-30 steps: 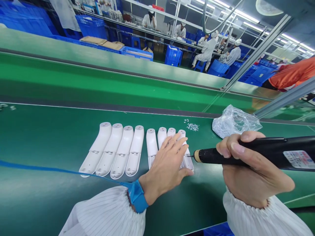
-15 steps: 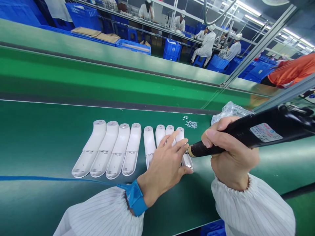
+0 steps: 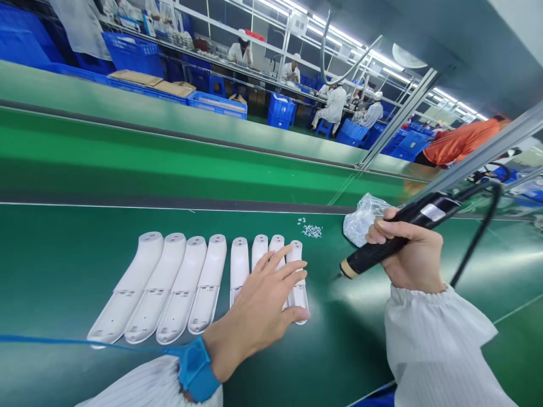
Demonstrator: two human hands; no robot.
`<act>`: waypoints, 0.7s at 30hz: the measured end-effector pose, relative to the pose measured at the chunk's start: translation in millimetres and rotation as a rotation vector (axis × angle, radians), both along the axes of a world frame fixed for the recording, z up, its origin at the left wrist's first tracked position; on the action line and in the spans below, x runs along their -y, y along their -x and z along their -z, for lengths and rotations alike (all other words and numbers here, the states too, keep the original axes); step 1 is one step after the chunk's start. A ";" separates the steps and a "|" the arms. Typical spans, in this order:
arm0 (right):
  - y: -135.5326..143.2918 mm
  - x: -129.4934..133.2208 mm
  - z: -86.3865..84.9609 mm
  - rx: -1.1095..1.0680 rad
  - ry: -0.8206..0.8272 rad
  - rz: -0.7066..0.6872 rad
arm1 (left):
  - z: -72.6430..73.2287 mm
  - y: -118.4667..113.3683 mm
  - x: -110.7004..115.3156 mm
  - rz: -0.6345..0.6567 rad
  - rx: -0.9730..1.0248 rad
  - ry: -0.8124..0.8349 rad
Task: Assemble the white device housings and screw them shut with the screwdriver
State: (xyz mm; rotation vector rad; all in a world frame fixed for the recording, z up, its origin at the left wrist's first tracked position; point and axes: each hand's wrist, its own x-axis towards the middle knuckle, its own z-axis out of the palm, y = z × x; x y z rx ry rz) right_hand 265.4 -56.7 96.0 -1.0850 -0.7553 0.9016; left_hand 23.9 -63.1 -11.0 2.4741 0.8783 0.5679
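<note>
Several white curved plastic housings (image 3: 207,282) lie side by side on the green table (image 3: 339,362), each with a recessed lower part. My left hand (image 3: 263,299), a blue band at its wrist, rests with fingers spread over the housings on the right, touching the rightmost housing (image 3: 297,288) and partly hiding its neighbours. In my right hand (image 3: 407,249) is a black electric screwdriver (image 3: 394,232), its tip pointing down and left, apart from the housings. Small screws (image 3: 313,230) lie in a pile beyond the rightmost housing.
A clear plastic bag of small parts (image 3: 362,220) sits behind my right hand. Behind the table runs a green belt (image 3: 169,164) with a metal post (image 3: 394,121). Farther back are blue crates (image 3: 280,110) and people in white. A blue cord (image 3: 85,342) crosses at left.
My right hand has lifted the screwdriver off the rightmost housing and moved it to the right. My left hand stays over the housings. The view has shifted up and to the right.
</note>
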 end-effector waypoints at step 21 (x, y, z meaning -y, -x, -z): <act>-9.6 -30.7 41.0 -0.043 -0.352 0.356 | 3.5 -2.2 2.5 -0.041 -0.018 -0.008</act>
